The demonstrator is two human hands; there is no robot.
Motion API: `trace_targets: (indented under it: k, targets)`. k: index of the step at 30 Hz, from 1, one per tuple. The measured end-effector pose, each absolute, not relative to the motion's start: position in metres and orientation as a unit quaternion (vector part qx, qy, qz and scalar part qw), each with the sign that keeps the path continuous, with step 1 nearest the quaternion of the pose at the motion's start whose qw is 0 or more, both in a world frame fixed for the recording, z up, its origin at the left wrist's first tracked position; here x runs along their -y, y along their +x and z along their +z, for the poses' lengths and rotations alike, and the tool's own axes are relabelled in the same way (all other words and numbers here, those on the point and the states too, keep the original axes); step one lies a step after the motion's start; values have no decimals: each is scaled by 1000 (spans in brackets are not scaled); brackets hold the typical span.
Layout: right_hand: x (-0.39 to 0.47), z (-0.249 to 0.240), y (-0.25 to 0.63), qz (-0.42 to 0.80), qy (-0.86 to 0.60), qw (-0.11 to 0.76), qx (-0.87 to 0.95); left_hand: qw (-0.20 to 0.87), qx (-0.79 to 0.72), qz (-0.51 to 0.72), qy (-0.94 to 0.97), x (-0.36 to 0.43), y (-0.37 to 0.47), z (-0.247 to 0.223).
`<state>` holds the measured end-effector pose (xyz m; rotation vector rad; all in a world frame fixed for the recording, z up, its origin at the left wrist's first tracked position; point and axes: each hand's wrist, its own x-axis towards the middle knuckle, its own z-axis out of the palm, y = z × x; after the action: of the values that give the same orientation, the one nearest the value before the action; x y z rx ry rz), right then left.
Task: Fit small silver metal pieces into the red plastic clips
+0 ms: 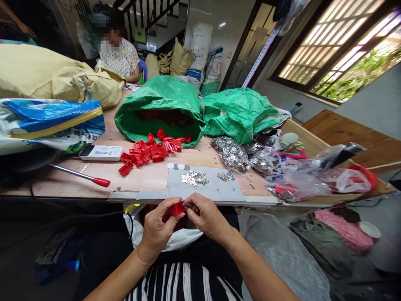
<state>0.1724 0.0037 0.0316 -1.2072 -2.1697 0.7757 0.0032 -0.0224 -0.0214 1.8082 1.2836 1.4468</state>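
Note:
My left hand (158,225) grips a small red plastic piece (177,208) just below the table's front edge. My right hand (206,216) holds a thin metal tool with a yellowish handle (189,205), its tip against the red piece. A pile of the same red plastic pieces (150,151) lies on the wooden table (147,177) in front of an open green sack (159,106) holding more of them. Small silver metal parts (194,178) lie on a grey cardboard sheet (205,188) right above my hands.
Clear bags of silver parts (232,154) lie at the right, by a second green sack (239,113). A white remote-like device (102,152) and a red-handled screwdriver (82,176) lie at the left. Tan and blue sacks fill the far left. Another person (120,54) sits at the far end.

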Motion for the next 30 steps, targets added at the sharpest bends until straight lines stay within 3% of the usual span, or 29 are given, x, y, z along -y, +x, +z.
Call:
trace_targets:
  k: [9, 24, 30]
  targets:
    - [-7, 28, 181, 412, -479, 312, 709, 266, -473, 539, 644, 22, 1, -18]
    - [-9, 9, 176, 586, -453, 298, 602, 239, -441, 535, 680, 30, 9, -22]
    - [0, 4, 177, 683, -440, 290, 506, 337, -455, 507, 650, 31, 8, -22]
